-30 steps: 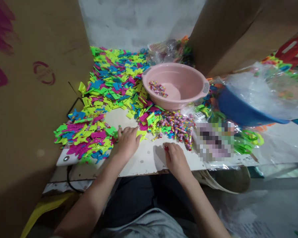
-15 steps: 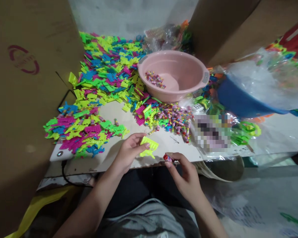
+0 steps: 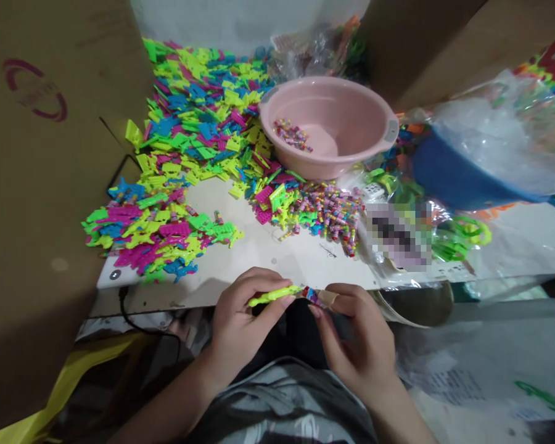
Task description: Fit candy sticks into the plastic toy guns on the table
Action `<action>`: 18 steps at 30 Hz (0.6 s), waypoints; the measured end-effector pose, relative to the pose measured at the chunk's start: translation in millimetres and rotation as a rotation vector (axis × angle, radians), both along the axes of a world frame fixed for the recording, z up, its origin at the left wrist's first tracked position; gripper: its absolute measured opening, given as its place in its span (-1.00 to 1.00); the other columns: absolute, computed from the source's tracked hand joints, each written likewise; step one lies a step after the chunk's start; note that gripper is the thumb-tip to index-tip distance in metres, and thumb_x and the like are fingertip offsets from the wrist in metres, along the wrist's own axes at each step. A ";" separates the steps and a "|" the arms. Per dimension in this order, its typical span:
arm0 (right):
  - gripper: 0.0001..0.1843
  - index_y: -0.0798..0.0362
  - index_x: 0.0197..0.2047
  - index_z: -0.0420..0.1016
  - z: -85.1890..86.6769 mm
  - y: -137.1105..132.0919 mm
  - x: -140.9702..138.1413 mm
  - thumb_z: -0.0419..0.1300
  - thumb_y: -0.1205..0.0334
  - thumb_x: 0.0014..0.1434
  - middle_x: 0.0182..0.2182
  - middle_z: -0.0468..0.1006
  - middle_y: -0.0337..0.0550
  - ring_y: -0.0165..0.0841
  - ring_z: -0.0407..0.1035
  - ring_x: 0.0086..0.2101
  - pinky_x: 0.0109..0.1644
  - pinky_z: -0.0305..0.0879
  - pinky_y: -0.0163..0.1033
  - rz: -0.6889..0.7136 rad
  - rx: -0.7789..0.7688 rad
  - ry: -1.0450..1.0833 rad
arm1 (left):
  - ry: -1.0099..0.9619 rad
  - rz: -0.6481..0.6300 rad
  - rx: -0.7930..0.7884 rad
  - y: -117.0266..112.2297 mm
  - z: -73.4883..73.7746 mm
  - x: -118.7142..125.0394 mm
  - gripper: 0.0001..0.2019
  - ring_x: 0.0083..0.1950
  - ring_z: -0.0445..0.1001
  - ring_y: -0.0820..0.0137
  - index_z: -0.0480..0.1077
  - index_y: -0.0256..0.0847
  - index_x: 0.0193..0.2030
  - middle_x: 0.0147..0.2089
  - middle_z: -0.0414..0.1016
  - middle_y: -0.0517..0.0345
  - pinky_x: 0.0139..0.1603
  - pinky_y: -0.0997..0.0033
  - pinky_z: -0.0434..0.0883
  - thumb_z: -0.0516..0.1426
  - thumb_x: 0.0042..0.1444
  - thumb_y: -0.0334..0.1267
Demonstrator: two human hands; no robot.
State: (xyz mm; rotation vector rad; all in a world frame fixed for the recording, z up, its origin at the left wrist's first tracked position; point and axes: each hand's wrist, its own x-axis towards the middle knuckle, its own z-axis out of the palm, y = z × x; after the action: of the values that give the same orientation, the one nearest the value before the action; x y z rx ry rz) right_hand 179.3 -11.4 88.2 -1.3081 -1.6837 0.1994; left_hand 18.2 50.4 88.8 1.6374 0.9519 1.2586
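My left hand pinches a yellow plastic toy piece, turned edge-on over the table's front edge. Between the thumb and fingers of my right hand is a small candy tube with a red end and a colourful wrapper. The tube's red end meets or nearly meets the right end of the yellow piece; whether they touch I cannot tell. Beyond my hands lies a heap of similar candy tubes. To the left is a pile of green, pink, yellow and blue plastic pieces, some with tubes among them.
A pink basin holding some tubes stands behind the heap. Many loose plastic pieces spread across the back. Cardboard boxes flank the table. At right are a blue container and plastic bags; a cable hangs at the front left.
My hands have come together. The yellow piece has turned from flat-facing to edge-on, and the tube is now at its right end. The view has shifted slightly.
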 end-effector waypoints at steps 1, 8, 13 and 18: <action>-0.72 -0.03 -0.06 0.35 0.4 -1.3 -0.7 0.14 0.49 0.22 -0.29 0.51 -0.11 -0.28 0.45 -0.31 -0.29 0.39 -0.20 0.004 0.004 -0.007 | 0.006 0.009 0.046 -1.2 -0.6 -0.1 -0.88 -0.23 0.59 0.40 0.52 -0.15 -0.28 -0.29 0.60 0.13 -0.21 0.49 0.54 0.26 0.08 -0.45; -0.65 -0.01 0.00 0.34 -4.7 -7.4 -3.1 0.11 0.53 0.20 -0.21 0.51 -0.05 -0.26 0.44 -0.23 -0.22 0.43 -0.18 0.005 0.054 -0.147 | 0.053 -0.003 0.281 -9.6 -6.3 -1.5 -0.72 -0.21 0.60 0.45 0.45 -0.11 -0.15 -0.24 0.58 0.19 -0.19 0.50 0.56 0.25 0.07 -0.56; -0.62 -0.03 0.06 0.34 -9.2 -13.5 1.2 0.04 0.52 0.24 -0.15 0.52 -0.01 -0.22 0.43 -0.14 -0.18 0.45 -0.13 0.091 0.023 -0.214 | 0.148 -0.087 0.335 -8.9 0.2 -6.5 -0.75 -0.28 0.61 0.47 0.48 -0.15 -0.16 -0.28 0.60 0.15 -0.24 0.55 0.55 0.25 0.08 -0.55; -0.66 -0.01 0.00 0.36 -6.1 -13.0 12.2 -0.01 0.52 0.25 -0.15 0.51 -0.02 -0.27 0.40 -0.21 -0.20 0.44 -0.17 0.184 -0.014 -0.240 | 0.154 -0.177 0.262 -7.5 2.3 -13.3 -0.78 -0.30 0.61 0.43 0.48 -0.13 -0.20 -0.32 0.61 0.15 -0.28 0.52 0.55 0.25 0.08 -0.52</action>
State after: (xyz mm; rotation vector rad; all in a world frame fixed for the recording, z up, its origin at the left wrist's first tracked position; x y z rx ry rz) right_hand 191.4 -24.4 82.1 -1.2251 -2.0118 0.1667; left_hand 5.0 42.9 91.1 2.0000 0.7352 1.1871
